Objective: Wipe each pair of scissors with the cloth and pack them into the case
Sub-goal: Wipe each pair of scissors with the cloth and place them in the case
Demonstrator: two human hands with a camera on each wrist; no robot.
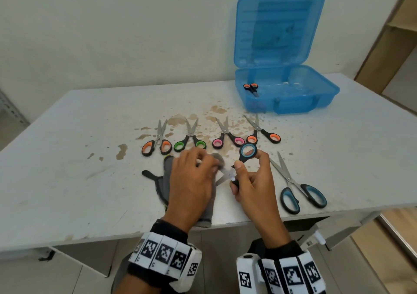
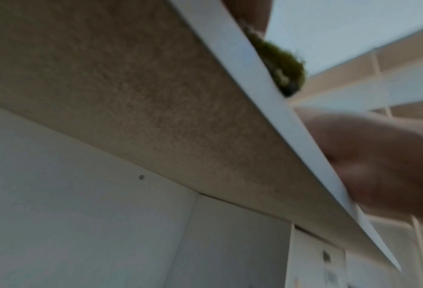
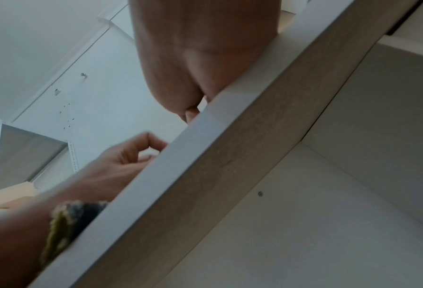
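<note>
While the left hand (image 1: 191,176) presses down on the grey cloth (image 1: 168,181) at the bench's (image 1: 67,136) near edge, its curled fingers bunch the cloth around the blades of the blue-ringed scissors (image 1: 244,156). The right hand (image 1: 252,181) holds those scissors by the handles, thumb and fingers pinching the black grip, with 1 blue-lined ring raised above the fingertips.

Behind the hands, 4 more pairs lie in a row, blades pointing away: orange scissors (image 1: 156,145), green scissors (image 1: 190,141), pink scissors (image 1: 228,138) and a second orange pair (image 1: 262,134). A larger blue-handled pair (image 1: 297,187) lies to the right, near the bench's front edge.

At the far right the blue case (image 1: 286,90) stands open, lid upright, with 1 small orange-ringed pair (image 1: 251,88) inside at its left end. Brown stains (image 1: 178,120) mark the bench around the row.

Both wrist views look up from below the bench edge and are blurred.
</note>
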